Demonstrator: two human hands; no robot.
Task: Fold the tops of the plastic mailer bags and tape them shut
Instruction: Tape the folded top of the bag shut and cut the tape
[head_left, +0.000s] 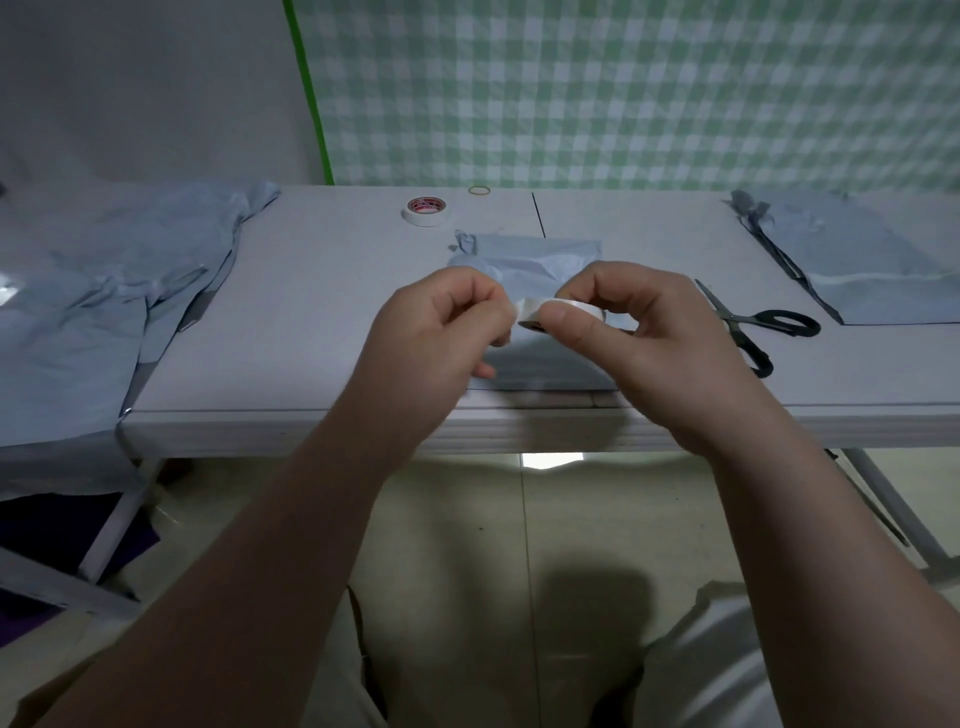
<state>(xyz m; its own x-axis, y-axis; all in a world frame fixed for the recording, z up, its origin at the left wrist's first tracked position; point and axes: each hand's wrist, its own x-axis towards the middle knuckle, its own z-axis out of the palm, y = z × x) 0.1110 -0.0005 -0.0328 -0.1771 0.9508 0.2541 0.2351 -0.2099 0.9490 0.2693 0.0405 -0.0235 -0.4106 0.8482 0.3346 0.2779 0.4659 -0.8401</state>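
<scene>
— What's on the far left?

— A crumpled heap of grey-blue mailer bags (104, 291), spilling over the left end of a white folding table (311, 322). Behind it is a plain grey wall (145, 88).

— And moving across the tabletop?

— Near the back edge lies a spare tape roll (427, 211) with a red-printed core, flat on its side. Just right of it is a yellowish rubber band (478, 190). A green-and-white checked cloth (623, 88) hangs behind the table, its left edge trimmed in green.

— Where is the bag being worked on?

— One mailer bag (535, 257) lies flat at the middle of the table, reaching the near edge, partly hidden behind the hands.

— The hands?

— Both are raised above that bag. The left hand (431, 338) pinches the loose end of a white tape roll (561, 312); the right hand (639, 338) grips the roll itself, thumb on its outer face.

— Further right?

— Black-handled scissors (753, 325) lie on the table, then a flat stack of bags (872, 270) at the right end. Pale floor tiles (519, 519) show below.
</scene>
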